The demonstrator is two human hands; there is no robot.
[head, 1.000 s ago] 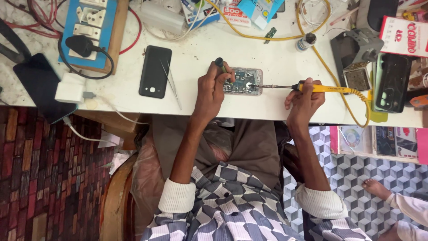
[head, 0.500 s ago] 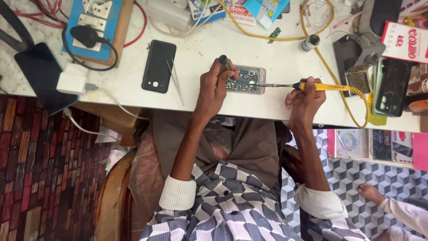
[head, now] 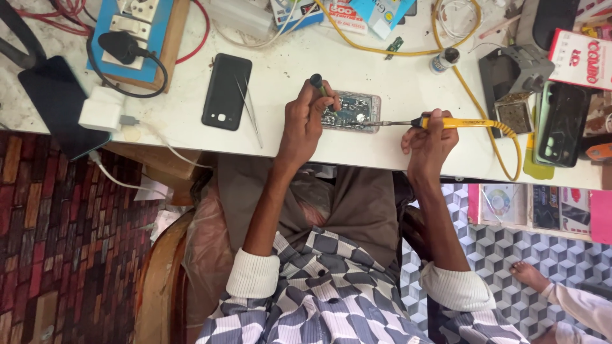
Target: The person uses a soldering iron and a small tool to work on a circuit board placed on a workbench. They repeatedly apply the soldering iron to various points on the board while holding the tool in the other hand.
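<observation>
Left hand: grips dark-handled tool over circuit board. Right hand: grips yellow soldering iron, tip on board; white desk.

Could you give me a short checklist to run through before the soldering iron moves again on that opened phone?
1. Soldering iron gripped by its yellow handle in the right hand, away from the metal tip: ok.
2. Opened phone steadied on the white table by the left hand: ok.
3. Iron tip on the intended joint: cannot tell, too small to see.
4. Yellow cord free of the work: ok, it loops off to the right.
5. Tweezers within reach: ok, beside the black phone.
6. Left fingers clear of the hot tip: cannot tell.
</observation>
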